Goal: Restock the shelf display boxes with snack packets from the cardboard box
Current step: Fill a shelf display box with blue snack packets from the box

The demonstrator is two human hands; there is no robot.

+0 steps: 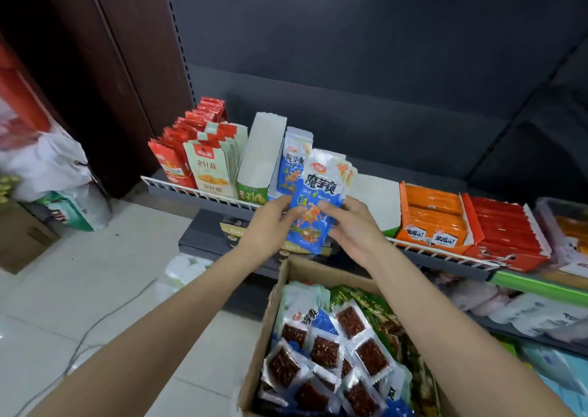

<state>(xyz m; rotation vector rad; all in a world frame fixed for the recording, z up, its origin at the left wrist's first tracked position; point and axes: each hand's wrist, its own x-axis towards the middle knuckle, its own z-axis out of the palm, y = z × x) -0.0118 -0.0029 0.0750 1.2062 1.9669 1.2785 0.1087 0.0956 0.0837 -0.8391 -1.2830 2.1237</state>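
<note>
A small stack of blue and white snack packets [318,194] is held upright in front of the shelf. My left hand [270,225] grips its left edge and my right hand [353,229] grips its right edge. Just behind it stands a display box with one matching blue packet [292,162] in it. To the left of that is a tall white and green display box [261,155]. Below my arms sits the open cardboard box [270,315], filled with clear packets of dark red snack [324,350] and some green and blue packets.
The shelf's white wire rail [197,190] runs along its front edge. Red and cream packets [206,168] stand at the left; orange [432,222] and red [506,238] display boxes sit at the right. Bags [57,168] lean on the tiled floor at left. Lower shelves hold pale packs.
</note>
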